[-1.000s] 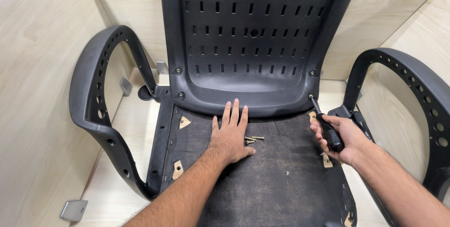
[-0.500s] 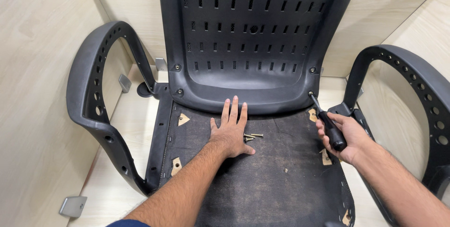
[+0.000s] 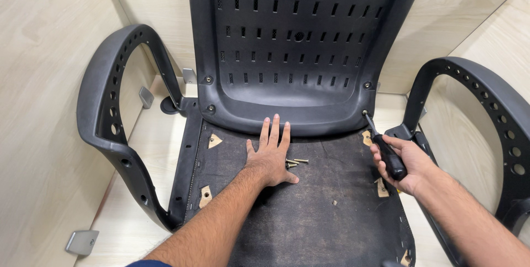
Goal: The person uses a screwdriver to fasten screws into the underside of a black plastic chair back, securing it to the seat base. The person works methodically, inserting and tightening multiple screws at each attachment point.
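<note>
screwdriver (image 3: 386,148) | right hand (image 3: 406,162) fingers clenched on it | left hand (image 3: 270,159) flat, released, beside loose screws (image 3: 295,163) on seat base (image 3: 331,212)

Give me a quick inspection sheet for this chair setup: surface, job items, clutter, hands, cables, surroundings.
Surface: dark fabric seat underside, flat.
Job's things: black chair back; screwdriver tip at the lower right corner screw; loose screws on the fabric.
Clutter: metal bracket on the floor.
Grippers: left hand flat on the seat; right hand grips the screwdriver.
Cables: nothing seen.
Surroundings: two perforated armrests, light wood panels.
</note>
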